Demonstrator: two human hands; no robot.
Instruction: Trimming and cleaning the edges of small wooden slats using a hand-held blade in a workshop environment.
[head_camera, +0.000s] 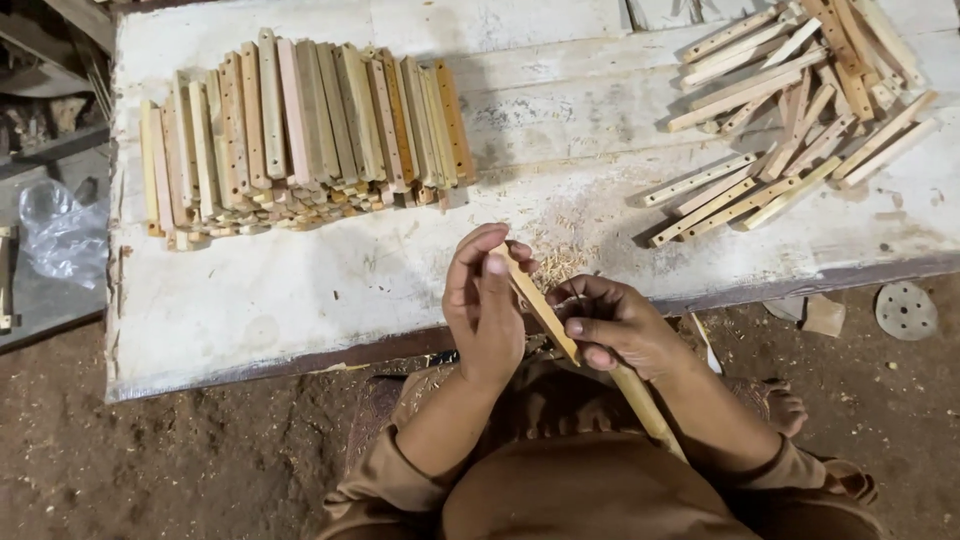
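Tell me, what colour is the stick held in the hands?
Pale yellowish tan, bare wood, the stick; the head view, the only one, shows it.

left hand curled, right hand gripping

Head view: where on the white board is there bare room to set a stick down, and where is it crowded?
Bare board runs between the stacked sticks and the loose pile of sticks. Another bare strip lies below the stack, left of the left hand. Crowded: the top-left stack, the top-right pile, and the near edge where both hands work, the right hand holding a stick over shavings.
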